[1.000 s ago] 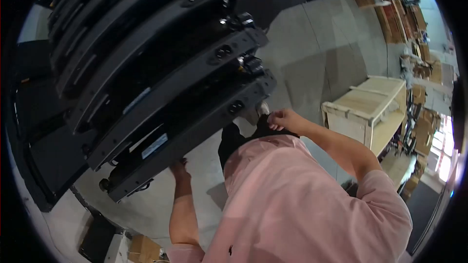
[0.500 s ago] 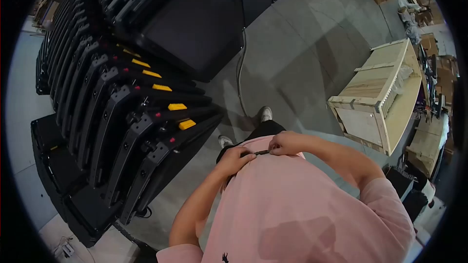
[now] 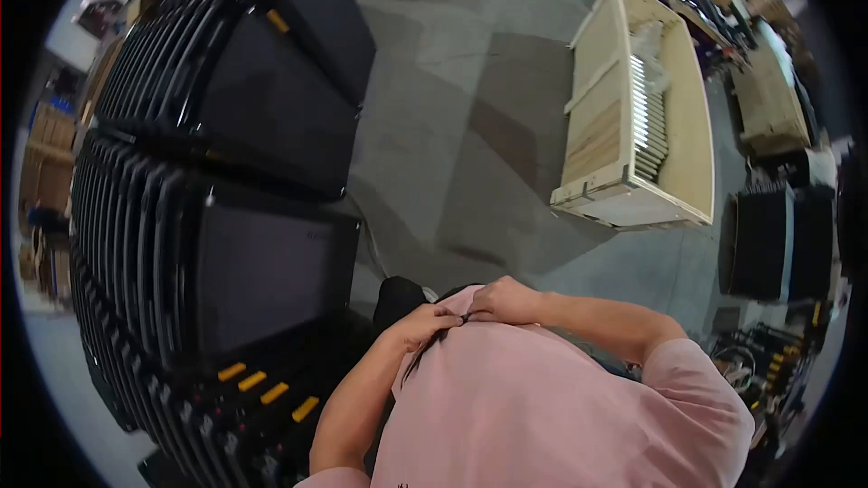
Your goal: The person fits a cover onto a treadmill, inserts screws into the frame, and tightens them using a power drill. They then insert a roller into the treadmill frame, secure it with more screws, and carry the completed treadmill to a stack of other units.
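In front of my waist, my left hand point(image 3: 423, 325) and my right hand point(image 3: 504, 300) are close together, fingers closed in a pinch. A thin black strap point(image 3: 466, 317) runs between the fingertips of both hands. Its dark end point(image 3: 415, 363) dangles below my left hand against the pink shirt point(image 3: 524, 389). The part inside my fingers is hidden.
Tall rows of black panel cases point(image 3: 271, 262) with yellow tabs point(image 3: 274, 392) stand close on my left. An open wooden crate point(image 3: 592, 140) holding a stack of light slats is ahead on the right. A cable point(image 3: 372, 244) lies on the grey floor point(image 3: 434, 181).
My view has swung, so the black cases and the crate sit differently in it. Both hands have drawn closer together, and less of the strap shows between them.
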`<action>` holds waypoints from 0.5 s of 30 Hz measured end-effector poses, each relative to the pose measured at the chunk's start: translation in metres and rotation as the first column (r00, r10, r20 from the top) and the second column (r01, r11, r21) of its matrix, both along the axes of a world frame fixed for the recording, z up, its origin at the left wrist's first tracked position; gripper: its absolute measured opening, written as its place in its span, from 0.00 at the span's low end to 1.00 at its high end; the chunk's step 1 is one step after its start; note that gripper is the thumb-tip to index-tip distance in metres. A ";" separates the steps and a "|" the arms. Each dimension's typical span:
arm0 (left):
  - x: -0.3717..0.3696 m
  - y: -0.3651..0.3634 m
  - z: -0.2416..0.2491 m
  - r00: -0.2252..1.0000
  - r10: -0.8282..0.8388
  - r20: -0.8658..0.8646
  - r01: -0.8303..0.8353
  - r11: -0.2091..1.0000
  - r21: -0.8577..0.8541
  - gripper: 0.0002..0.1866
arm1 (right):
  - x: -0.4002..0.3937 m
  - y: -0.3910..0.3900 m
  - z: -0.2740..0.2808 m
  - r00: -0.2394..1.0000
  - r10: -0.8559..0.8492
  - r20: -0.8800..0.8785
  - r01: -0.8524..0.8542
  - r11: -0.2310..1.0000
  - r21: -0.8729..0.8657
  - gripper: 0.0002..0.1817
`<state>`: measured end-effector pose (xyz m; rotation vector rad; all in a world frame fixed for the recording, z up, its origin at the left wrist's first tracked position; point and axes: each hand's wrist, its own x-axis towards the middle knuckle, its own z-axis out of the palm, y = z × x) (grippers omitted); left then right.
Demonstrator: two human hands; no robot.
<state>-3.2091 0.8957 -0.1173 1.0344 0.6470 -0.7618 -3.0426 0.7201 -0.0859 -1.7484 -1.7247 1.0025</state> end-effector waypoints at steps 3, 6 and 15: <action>0.048 0.014 -0.021 0.994 -0.100 0.031 0.100 0.995 -0.005 0.11 | 0.025 0.009 0.004 0.989 -0.110 -0.096 0.105 0.993 -0.062 0.13; 0.105 0.051 -0.019 0.922 -0.372 0.104 0.365 0.928 0.081 0.15 | 0.059 0.024 -0.004 0.966 -0.243 -0.086 0.230 0.963 -0.138 0.14; 0.259 0.172 -0.039 0.920 -0.308 0.241 0.237 0.929 0.284 0.13 | 0.150 0.032 -0.015 -0.562 -0.698 -0.443 0.701 -0.117 -0.704 0.11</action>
